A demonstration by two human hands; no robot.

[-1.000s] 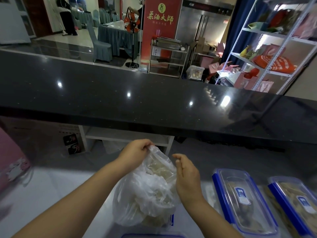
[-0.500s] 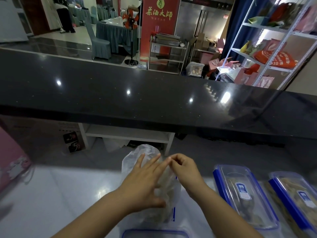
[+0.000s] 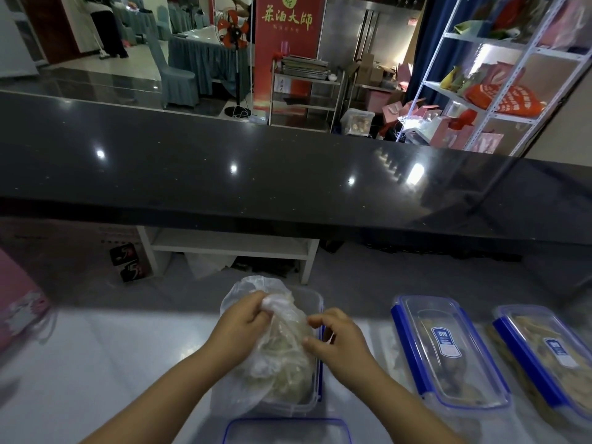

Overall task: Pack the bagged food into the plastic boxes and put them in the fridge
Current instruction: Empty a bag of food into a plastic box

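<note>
A clear plastic bag of pale food (image 3: 282,357) lies inside an open clear plastic box (image 3: 315,402) on the white counter in front of me. My left hand (image 3: 238,328) grips the bunched top of the bag. My right hand (image 3: 336,339) hovers at the bag's right side over the box's edge with its fingers curled; whether it touches the bag is unclear. A loose lid with a blue rim (image 3: 288,432) lies nearest to me, cut off by the frame's bottom edge.
Two closed boxes with blue clips stand to the right, one nearer (image 3: 448,354) and one at the far right (image 3: 551,357), both with food inside. A raised black counter (image 3: 288,174) runs across behind. A pink bag (image 3: 19,302) sits at the left.
The bag has gone down from being held up into the open box. My left hand went from lying flat on the bag to gripping its bunched top.
</note>
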